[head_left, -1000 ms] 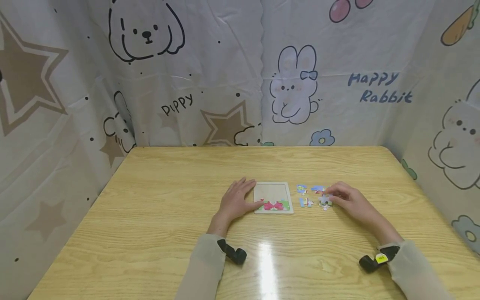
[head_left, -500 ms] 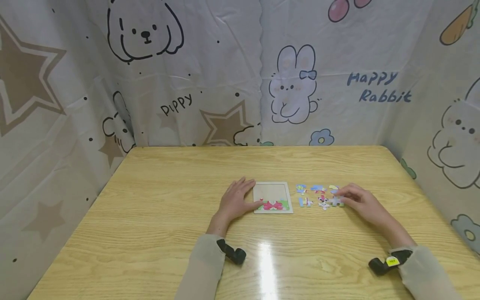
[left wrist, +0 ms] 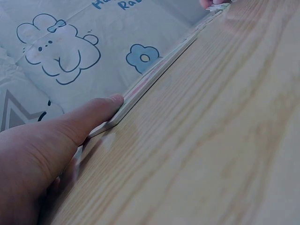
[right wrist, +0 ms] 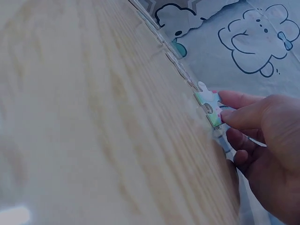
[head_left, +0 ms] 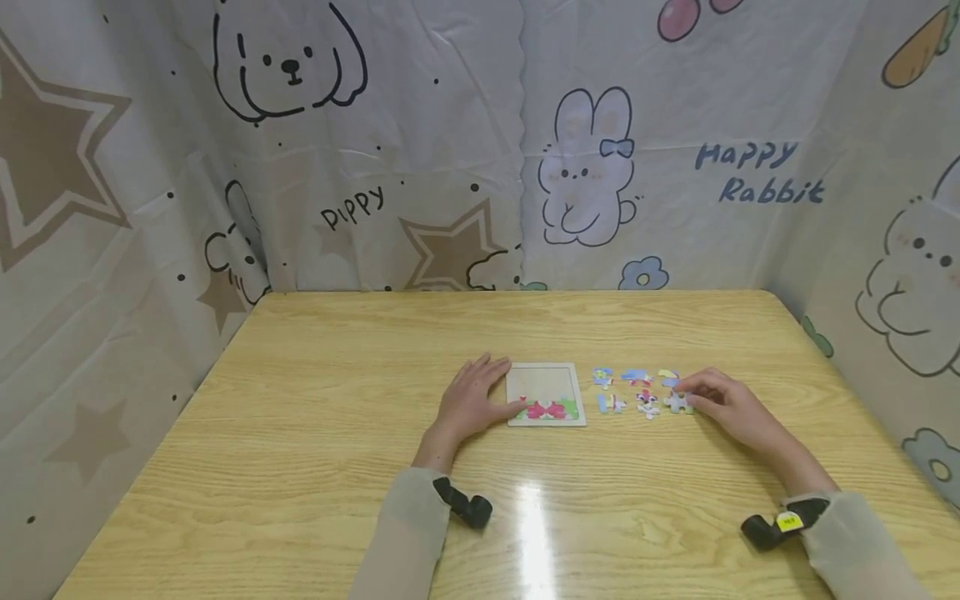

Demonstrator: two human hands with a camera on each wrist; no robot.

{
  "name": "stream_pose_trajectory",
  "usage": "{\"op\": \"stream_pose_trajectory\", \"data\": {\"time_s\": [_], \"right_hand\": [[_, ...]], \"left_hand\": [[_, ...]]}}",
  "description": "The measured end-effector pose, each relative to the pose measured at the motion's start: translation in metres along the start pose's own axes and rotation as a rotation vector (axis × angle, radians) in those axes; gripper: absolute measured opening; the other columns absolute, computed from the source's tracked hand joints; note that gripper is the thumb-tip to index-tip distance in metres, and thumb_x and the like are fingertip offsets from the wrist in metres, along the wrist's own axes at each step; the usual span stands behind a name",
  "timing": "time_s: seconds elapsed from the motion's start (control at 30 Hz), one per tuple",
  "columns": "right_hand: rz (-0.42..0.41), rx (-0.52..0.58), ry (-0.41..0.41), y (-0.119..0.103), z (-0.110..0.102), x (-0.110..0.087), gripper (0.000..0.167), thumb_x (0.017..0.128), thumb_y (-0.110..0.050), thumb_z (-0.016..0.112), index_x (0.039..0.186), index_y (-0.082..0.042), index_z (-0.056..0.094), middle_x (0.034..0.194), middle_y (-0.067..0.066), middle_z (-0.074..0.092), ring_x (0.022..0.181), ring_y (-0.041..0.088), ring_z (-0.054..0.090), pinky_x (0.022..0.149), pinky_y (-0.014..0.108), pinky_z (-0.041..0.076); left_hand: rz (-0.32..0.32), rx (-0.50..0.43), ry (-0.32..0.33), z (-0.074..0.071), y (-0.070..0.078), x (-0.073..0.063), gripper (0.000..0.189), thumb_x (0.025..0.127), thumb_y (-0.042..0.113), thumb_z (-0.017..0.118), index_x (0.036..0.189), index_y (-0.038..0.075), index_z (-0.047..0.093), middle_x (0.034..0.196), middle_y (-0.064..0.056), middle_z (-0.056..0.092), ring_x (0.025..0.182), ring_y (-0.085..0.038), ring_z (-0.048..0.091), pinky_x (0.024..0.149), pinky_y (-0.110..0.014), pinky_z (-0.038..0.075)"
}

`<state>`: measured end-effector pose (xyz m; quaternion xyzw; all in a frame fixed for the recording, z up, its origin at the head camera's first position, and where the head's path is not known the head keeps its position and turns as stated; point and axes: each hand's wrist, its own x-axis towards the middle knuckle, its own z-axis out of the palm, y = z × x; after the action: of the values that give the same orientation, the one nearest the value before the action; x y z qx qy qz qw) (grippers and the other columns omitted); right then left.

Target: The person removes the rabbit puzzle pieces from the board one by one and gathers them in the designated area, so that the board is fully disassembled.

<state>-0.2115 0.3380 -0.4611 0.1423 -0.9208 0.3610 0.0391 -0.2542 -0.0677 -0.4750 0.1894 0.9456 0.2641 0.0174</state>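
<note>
- The right hand's fingers (right wrist: 236,98) pinch a jigsaw piece (head_left: 677,403), right of the puzzle board (head_left: 543,383).
- The left hand (head_left: 472,400) lies with straight, spread fingers against the board's left side, thumb over its near corner.
- Along the board's near edge, a red-and-green strip (head_left: 555,410) shows; whether fitted pieces or print, I cannot tell.
- The rest of the board is bare, so the work looks early: five other pieces (head_left: 647,404) lie loose beside it in two rows.
- Beneath, a wood-grain table (head_left: 300,417) reflects light.
- Beyond, pale curtains (head_left: 450,125) carry rabbits and stars.
</note>
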Motion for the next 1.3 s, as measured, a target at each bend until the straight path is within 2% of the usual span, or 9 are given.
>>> {"op": "stream_pose_trajectory", "data": {"time_s": [0.13,0.33,0.7,0.9,1.03,1.3], "right_hand": [[-0.002,-0.021,-0.013,0.001,-0.001,0.001,0.02,0.099,-0.011,0.056,0.115,-0.006,0.068,0.109,0.005,0.061,0.089,-0.011,0.048,0.073,0.009,0.044],[-0.019,-0.033,-0.036,0.002,-0.002,0.001,0.02,0.099,-0.009,0.055,0.113,-0.005,0.068,0.107,0.009,0.061,0.084,-0.004,0.044,0.068,0.013,0.041],[-0.05,-0.045,-0.051,0.002,-0.002,0.002,0.019,0.097,-0.002,0.056,0.111,-0.003,0.069,0.101,0.009,0.059,0.078,0.002,0.038,0.061,0.018,0.034],[-0.04,-0.065,-0.048,0.006,0.0,0.003,0.02,0.096,0.0,0.056,0.111,-0.003,0.069,0.099,0.008,0.057,0.077,0.002,0.037,0.06,0.019,0.033],[-0.038,-0.057,-0.049,0.005,-0.001,0.003,0.019,0.097,-0.002,0.056,0.111,-0.003,0.069,0.099,0.008,0.058,0.076,0.002,0.037,0.059,0.019,0.033],[-0.028,-0.025,-0.058,0.003,-0.001,0.003,0.018,0.098,-0.008,0.057,0.11,-0.005,0.07,0.099,0.005,0.057,0.077,0.002,0.039,0.06,0.02,0.035]], "left_hand": [[0.002,0.001,0.002,-0.001,0.001,0.001,0.08,0.084,0.061,0.066,0.149,0.021,0.042,0.156,0.004,0.041,0.152,-0.02,0.024,0.129,-0.039,0.014],[-0.001,-0.001,-0.001,-0.001,0.002,0.001,0.08,0.084,0.06,0.066,0.15,0.021,0.042,0.156,0.003,0.041,0.152,-0.02,0.023,0.129,-0.039,0.014],[0.007,0.011,-0.006,-0.001,0.002,0.001,0.08,0.085,0.06,0.065,0.15,0.02,0.041,0.157,0.003,0.041,0.152,-0.02,0.023,0.129,-0.04,0.014],[0.02,0.006,-0.022,-0.001,0.0,0.0,0.077,0.087,0.058,0.061,0.151,0.02,0.04,0.158,0.004,0.039,0.153,-0.02,0.022,0.129,-0.041,0.014],[0.025,-0.017,-0.06,-0.004,-0.001,0.0,0.08,0.087,0.059,0.06,0.152,0.021,0.036,0.159,0.004,0.036,0.154,-0.02,0.018,0.129,-0.041,0.012],[0.04,-0.097,-0.201,-0.017,-0.005,0.0,0.092,0.082,0.054,0.069,0.156,0.019,0.027,0.164,0.002,0.023,0.156,-0.022,0.009,0.13,-0.043,0.004]]}}
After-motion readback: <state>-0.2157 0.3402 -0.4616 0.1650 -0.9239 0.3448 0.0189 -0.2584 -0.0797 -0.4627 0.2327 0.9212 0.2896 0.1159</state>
